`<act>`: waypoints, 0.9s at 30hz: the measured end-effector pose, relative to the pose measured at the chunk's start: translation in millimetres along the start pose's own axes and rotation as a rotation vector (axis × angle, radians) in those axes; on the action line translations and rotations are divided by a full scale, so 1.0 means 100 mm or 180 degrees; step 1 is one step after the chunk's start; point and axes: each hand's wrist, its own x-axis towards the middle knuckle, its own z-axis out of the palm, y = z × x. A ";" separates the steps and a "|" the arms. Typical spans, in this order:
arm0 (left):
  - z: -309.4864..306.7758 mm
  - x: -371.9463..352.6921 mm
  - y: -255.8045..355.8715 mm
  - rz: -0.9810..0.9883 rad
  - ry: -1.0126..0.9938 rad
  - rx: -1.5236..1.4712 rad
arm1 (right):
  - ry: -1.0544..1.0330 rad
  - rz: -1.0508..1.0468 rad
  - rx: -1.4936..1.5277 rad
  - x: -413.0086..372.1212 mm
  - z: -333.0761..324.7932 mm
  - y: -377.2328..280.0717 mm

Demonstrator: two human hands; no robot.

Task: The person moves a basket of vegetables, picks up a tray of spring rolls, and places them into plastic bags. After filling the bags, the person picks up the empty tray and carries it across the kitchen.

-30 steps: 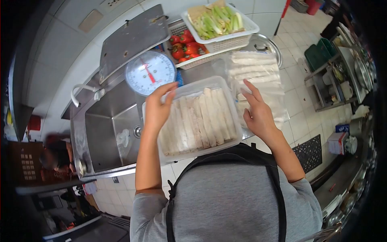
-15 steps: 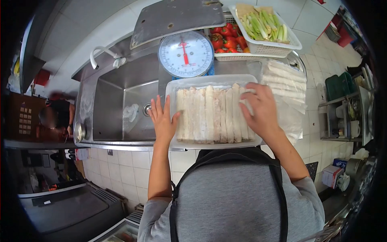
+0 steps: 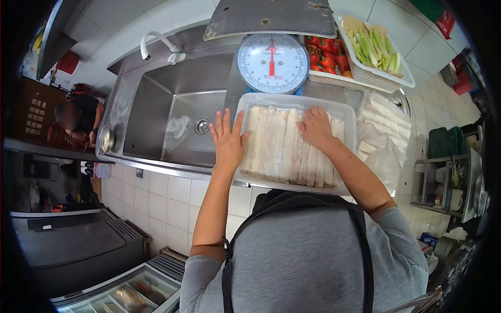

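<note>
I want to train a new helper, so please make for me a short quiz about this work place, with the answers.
1. Fill in: The ____ reaches over the white rolls in the plastic container.
2. True or false: Crumpled plastic lies beside the drain in the sink.
3. What lies in the upper white basket? A) red vegetables B) green stalks C) white rolls

Key: 1. right hand; 2. true; 3. B
</note>
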 end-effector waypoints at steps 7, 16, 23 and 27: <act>-0.01 0.01 0.03 -0.0073 0.0028 0.0010 | 0.0178 -0.0034 0.0225 0.02 -0.01 0.04; 0.03 0.01 0.02 -0.0147 0.0033 0.0041 | -0.0064 -0.0060 0.0848 0.11 0.14 0.17; 0.01 0.03 0.03 -0.0120 0.0033 0.0070 | 0.0215 0.0232 0.0488 0.01 0.00 -0.05; 0.02 0.02 0.02 -0.0132 0.0023 0.0066 | 0.0407 0.0205 0.0616 -0.01 -0.11 -0.09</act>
